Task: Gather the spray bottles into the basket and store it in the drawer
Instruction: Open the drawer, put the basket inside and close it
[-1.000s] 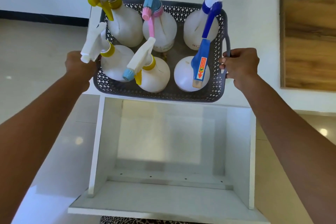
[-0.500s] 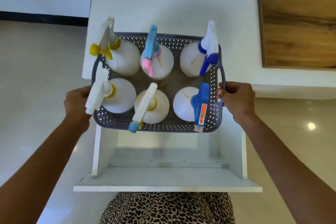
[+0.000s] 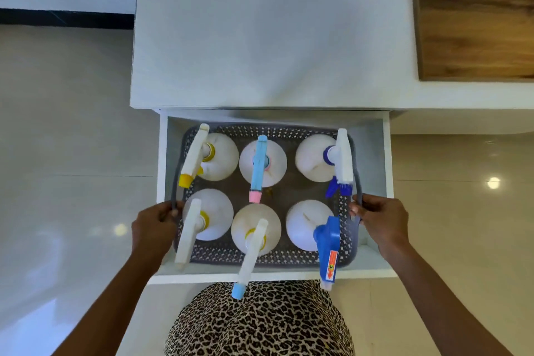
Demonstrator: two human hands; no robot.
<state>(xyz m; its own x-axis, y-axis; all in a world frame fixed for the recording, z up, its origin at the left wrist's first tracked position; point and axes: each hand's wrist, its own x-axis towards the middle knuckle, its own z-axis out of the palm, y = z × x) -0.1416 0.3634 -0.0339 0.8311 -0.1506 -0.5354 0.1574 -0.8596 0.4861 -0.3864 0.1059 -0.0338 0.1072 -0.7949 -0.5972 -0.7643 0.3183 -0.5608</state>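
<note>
Left hand and right hand each curled tight around a side handle, which I judged kept the basket level so its six spray bottles stood upright inside the open drawer.

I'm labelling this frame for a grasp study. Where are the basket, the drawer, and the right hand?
basket (image 3: 289, 131): head view, far lattice rim.
drawer (image 3: 387, 153): head view, right side wall's top edge.
right hand (image 3: 381, 218): head view, back of the hand, closed on the basket's handle.
</note>
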